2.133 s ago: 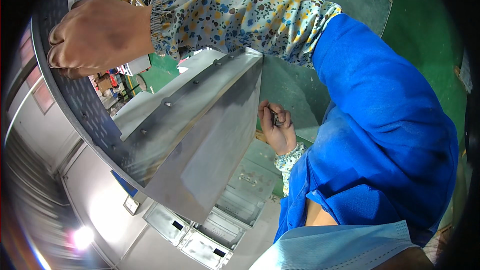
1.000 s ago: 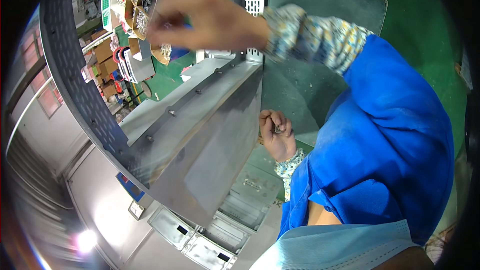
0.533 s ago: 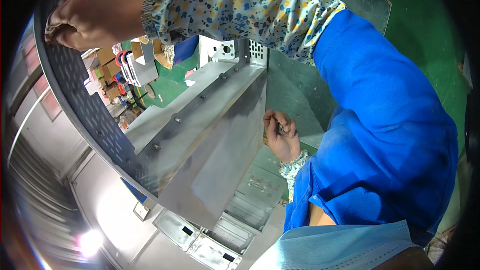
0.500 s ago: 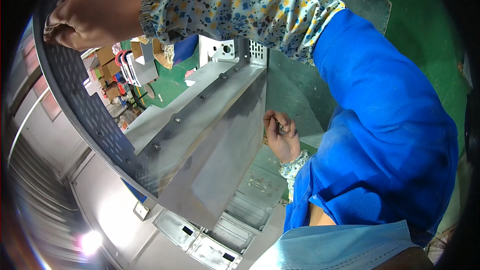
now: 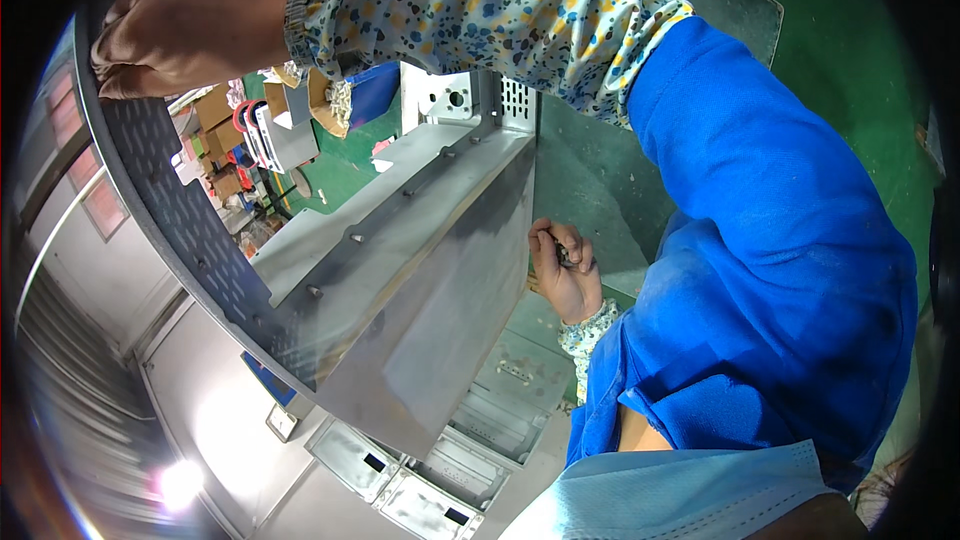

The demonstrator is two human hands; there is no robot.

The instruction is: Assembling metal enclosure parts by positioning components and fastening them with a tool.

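Observation:
My right hand (image 5: 195,20), in a flower-patterned sleeve, reaches across to the far left. Its fingers are bent closed against the upper part of a dark perforated metal panel (image 5: 165,175); what they pinch is hidden beneath them. My left hand (image 5: 568,275) is palm up near the middle, with curled fingers around small dark pieces (image 5: 562,254), too small to name surely. Between the hands stands a large grey sheet-metal housing (image 5: 430,290). A row of short studs (image 5: 357,238) runs along its flange.
Beyond the housing are cardboard boxes (image 5: 212,108) and a blue bin (image 5: 370,97) on green floor. A dark green sheet (image 5: 590,180) lies beside my left hand. Grey metal housings (image 5: 350,455) stand at the bottom. A skin-coloured bit shows at the top edge.
My right hand's fingers have shifted slightly at the panel, and its wrist sits a little higher. My left hand stays in place. The skin-coloured bit at the top edge has come into view.

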